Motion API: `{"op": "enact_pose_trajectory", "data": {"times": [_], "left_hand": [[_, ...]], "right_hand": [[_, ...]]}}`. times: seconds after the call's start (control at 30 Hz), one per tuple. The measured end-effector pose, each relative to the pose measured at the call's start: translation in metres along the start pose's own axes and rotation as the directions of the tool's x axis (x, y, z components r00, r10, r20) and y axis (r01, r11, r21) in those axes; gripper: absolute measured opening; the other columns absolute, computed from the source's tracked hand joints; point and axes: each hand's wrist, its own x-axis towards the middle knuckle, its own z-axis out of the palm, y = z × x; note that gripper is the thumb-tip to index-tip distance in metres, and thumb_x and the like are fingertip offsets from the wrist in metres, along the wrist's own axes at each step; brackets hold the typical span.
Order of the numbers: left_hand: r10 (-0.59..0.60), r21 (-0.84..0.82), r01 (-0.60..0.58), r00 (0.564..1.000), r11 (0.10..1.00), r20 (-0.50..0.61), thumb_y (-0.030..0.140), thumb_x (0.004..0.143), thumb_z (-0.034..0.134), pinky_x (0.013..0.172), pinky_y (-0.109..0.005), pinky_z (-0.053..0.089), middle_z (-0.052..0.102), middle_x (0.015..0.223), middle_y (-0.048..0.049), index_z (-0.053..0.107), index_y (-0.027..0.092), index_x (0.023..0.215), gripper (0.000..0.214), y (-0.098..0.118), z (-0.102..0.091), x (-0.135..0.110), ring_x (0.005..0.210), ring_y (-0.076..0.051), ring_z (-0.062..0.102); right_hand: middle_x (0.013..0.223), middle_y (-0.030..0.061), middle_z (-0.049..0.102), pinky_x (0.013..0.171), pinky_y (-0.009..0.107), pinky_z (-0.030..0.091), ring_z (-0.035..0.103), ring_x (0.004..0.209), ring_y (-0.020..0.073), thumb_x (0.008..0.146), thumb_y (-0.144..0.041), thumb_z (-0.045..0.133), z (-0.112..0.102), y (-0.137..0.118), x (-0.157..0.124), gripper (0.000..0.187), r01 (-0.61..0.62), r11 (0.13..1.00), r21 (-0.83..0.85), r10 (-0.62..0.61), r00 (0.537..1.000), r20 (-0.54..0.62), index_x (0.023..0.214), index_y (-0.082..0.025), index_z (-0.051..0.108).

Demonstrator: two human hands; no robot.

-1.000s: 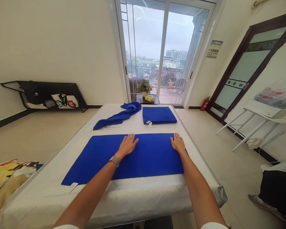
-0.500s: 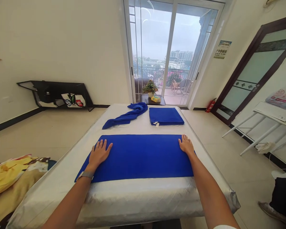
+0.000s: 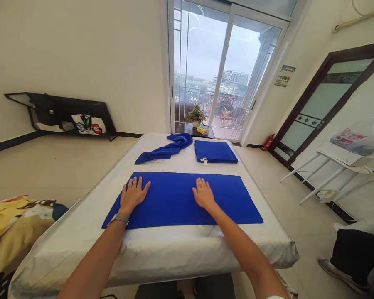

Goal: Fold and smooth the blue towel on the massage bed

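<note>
Right hand (image 3: 203, 193) has slid inward along the long blue towel (image 3: 171, 199), which lies crosswise on the bed (image 3: 162, 253), long axis side to side. Left hand (image 3: 132, 195) rests near its left end; both grips lie flat, open, holding nothing. Beyond the towel are two more: one folded towel (image 3: 215, 151), one rumpled towel (image 3: 156, 154), then a potted plant (image 3: 195, 115).
</note>
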Motion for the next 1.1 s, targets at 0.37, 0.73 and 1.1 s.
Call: {"op": "enact_pose_trajectory", "data": {"times": [0.37, 0.73, 1.1], "left_hand": [[0.005, -0.045, -0.007, 0.999, 0.999, -0.048, 0.066, 0.095, 0.013, 0.121, -0.056, 0.017, 0.032, 0.161, -0.0186, 0.033, 0.009, 0.155, 0.084, 0.001, 0.0, -0.002, 0.15, -0.034, 0.026], [0.087, -0.053, -0.114, 0.928, 0.992, -0.362, 0.047, 0.1, 0.007, 0.123, -0.049, 0.017, 0.038, 0.158, -0.0219, 0.042, 0.001, 0.147, 0.075, 0.025, -0.025, -0.023, 0.151, -0.028, 0.024], [0.542, -0.104, -0.532, 0.831, 0.84, 0.127, 0.064, 0.098, 0.013, 0.125, -0.044, 0.008, 0.021, 0.166, -0.008, 0.02, 0.017, 0.159, 0.077, 0.181, 0.011, -0.077, 0.154, -0.024, 0.014]], "right_hand": [[0.167, 0.0089, 0.014, 0.124, 0.041, 0.002, 0.007, 0.154, 0.0215, 0.102, -0.058, 0.01, 0.002, 0.055, -0.032, 0.077, -0.182, 0.983, 0.028, 0.176, 0.976, 0.131, 0.16, -0.008, 0.016], [0.167, 0.0104, 0.015, 0.124, 0.038, 0.003, 0.01, 0.154, 0.0216, 0.101, -0.056, 0.008, -0.016, 0.175, -0.069, 0.078, -0.492, 0.87, -0.033, 0.493, 0.87, 0.024, 0.16, -0.005, 0.016], [0.167, 0.0087, 0.017, 0.124, 0.038, 0.004, 0.012, 0.154, 0.0209, 0.101, -0.054, 0.01, -0.015, 0.175, -0.069, 0.076, -0.492, 0.871, -0.018, 0.492, 0.87, 0.015, 0.16, -0.006, 0.018]]}}
